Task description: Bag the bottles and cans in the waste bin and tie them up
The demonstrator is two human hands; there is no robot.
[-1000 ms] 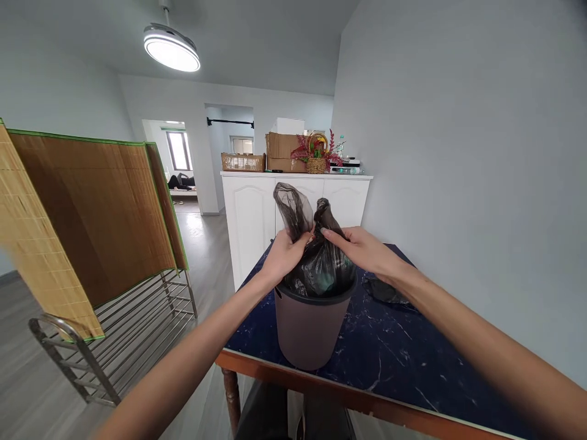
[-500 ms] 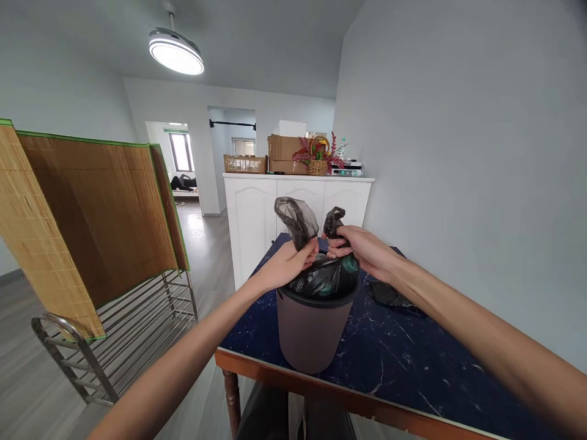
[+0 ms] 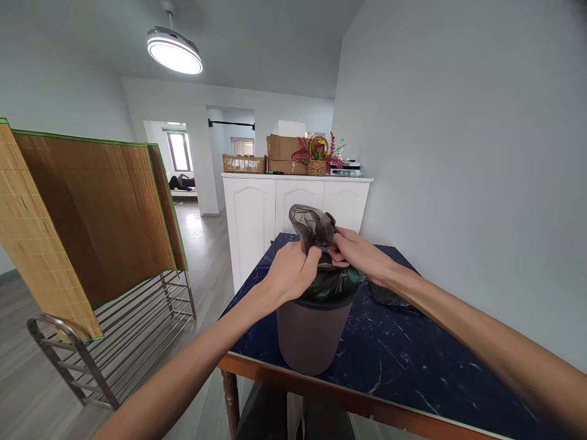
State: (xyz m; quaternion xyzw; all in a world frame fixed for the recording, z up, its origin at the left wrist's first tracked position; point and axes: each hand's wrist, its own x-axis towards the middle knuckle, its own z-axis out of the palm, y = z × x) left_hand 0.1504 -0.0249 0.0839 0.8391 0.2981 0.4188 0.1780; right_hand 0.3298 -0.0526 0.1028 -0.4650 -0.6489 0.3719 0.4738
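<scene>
A brown plastic bin (image 3: 306, 335) stands near the front edge of a dark blue marbled table (image 3: 403, 360). A black rubbish bag (image 3: 334, 284) sits in it, its gathered top (image 3: 312, 225) sticking up above the rim. My left hand (image 3: 290, 273) is closed on the left part of the bag's top. My right hand (image 3: 360, 255) is closed on the right part, and the two hands meet over the bin with the plastic crossed between them.
A crumpled black bag (image 3: 389, 294) lies on the table right of the bin. Behind stands a white cabinet (image 3: 257, 214) with boxes and a flower basket (image 3: 317, 156). A bamboo mat (image 3: 87, 208) hangs over a metal rack (image 3: 119, 348) at left. A grey wall runs along the right.
The two tufts of the bag, held apart before, have been drawn together. Both hands have moved inward and now touch over the bin.
</scene>
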